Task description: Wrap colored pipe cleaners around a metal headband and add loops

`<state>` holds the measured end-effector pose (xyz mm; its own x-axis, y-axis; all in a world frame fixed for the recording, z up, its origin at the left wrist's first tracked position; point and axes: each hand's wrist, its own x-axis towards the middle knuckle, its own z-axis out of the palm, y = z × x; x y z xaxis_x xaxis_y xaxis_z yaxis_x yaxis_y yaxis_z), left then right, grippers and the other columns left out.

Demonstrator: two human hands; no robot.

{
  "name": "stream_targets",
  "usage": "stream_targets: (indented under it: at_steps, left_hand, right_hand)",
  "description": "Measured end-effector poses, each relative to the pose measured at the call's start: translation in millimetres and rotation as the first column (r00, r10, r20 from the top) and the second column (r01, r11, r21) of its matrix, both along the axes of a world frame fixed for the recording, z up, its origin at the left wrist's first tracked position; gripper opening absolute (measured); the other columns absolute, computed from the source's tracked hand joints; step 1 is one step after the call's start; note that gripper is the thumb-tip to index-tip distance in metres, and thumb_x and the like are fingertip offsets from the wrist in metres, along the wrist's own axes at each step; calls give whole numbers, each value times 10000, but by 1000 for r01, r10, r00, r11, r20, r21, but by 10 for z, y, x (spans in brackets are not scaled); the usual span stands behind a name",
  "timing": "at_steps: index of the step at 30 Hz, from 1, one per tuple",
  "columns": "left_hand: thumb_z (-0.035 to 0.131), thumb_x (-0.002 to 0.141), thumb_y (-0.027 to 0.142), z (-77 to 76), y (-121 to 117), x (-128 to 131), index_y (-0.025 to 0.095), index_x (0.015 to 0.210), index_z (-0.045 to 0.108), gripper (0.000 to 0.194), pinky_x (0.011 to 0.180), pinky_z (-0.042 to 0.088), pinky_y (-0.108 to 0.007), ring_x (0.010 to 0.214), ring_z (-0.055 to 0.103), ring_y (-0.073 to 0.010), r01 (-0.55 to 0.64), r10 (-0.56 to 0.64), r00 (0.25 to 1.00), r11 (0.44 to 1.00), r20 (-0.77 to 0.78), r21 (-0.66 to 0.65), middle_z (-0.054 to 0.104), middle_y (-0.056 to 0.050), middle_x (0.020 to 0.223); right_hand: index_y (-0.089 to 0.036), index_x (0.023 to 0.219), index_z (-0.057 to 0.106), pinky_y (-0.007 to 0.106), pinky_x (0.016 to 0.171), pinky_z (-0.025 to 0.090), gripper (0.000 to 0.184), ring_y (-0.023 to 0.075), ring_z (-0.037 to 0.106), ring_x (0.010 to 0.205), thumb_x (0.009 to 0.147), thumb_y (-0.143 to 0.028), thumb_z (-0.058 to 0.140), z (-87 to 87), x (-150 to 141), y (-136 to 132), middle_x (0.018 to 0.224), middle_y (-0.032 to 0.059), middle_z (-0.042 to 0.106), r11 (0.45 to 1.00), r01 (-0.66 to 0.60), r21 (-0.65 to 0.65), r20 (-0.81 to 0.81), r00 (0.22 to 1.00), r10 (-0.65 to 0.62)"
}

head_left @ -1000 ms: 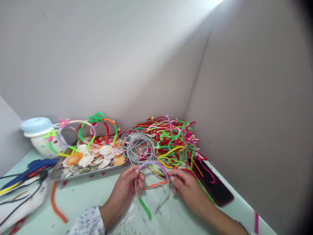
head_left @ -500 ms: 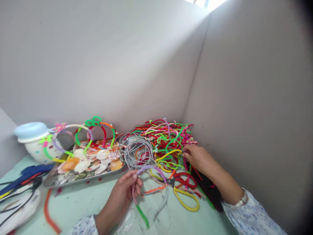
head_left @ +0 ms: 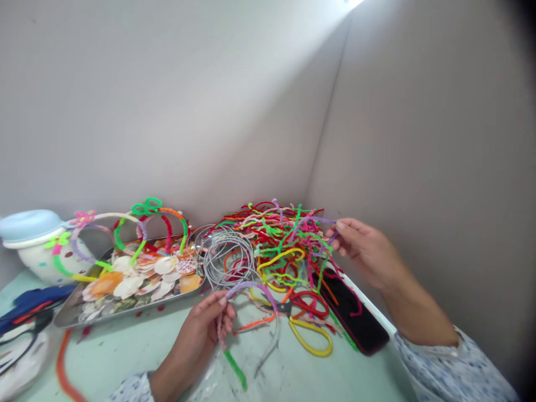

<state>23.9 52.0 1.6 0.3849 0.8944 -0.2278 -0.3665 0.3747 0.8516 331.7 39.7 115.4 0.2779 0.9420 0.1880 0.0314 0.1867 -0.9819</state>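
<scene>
Left hand [head_left: 201,329] is clamping a lilac-wrapped wire headband [head_left: 250,286] near its end, right hand [head_left: 364,251] is lifting well apart, fingertips pinching a thin purple pipe cleaner [head_left: 322,220] above a tangled heap of multicoloured pipe cleaners [head_left: 280,245], black smartphone [head_left: 355,318] lying beside it, steel tray of seashells [head_left: 125,307] sitting on a pale green table [head_left: 125,352] against grey cardboard walls [head_left: 167,111]

Corner craft table [head_left: 142,346], heaped pipe cleaners [head_left: 285,245], tray [head_left: 125,307] of seashells [head_left: 128,286]
</scene>
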Motion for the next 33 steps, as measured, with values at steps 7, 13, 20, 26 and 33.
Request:
stream_targets:
  at_steps: [7,13,20,26,33]
  left_hand:
    - [600,841,247,-14,4,-8,142,921,582,134,459,419,-158,517,539,-74,11,-11,1000,1000,20,-3,622,-10,689]
    - [617,826,261,-5,1,-1,143,928,578,161,433,407,-157,519,551,-84,-7,7,1000,1000,13,-1,633,-16,698]
    - [638,798,305,-28,-21,10,144,934,587,216,377,384,-159,506,558,-101,3,-2,1000,999,-19,51,645,-30,715]
    - [626,807,321,-22,-36,34,134,923,584,225,389,373,-165,500,548,-96,-1,5,999,997,-45,77,638,-40,712]
    - [636,793,316,-8,-25,33,129,932,595,237,390,376,-173,501,548,-99,5,-3,999,997,-36,71,637,-38,706]
  right_hand:
    - [-217,779,619,169,481,428,110,74,489,535,770,-319,661,29,9,-29,736,-7,593,992,22,127,-247,969,10]
    - [-213,762,576,191,447,398,143,83,458,507,791,-348,611,-8,-105,-44,734,-4,569,999,-18,44,-169,985,25]
    - [-198,735,541,175,408,330,230,60,423,451,788,-400,637,-162,-453,-77,651,-35,551,968,-235,-93,-218,953,210]
    - [-171,731,558,169,425,329,281,54,454,448,815,-436,598,-533,-793,-20,623,-35,570,905,-337,-258,-96,941,323]
    - [-175,792,532,144,391,278,283,33,405,411,817,-447,603,-856,-845,-133,605,-62,521,869,-334,-365,-159,942,295]
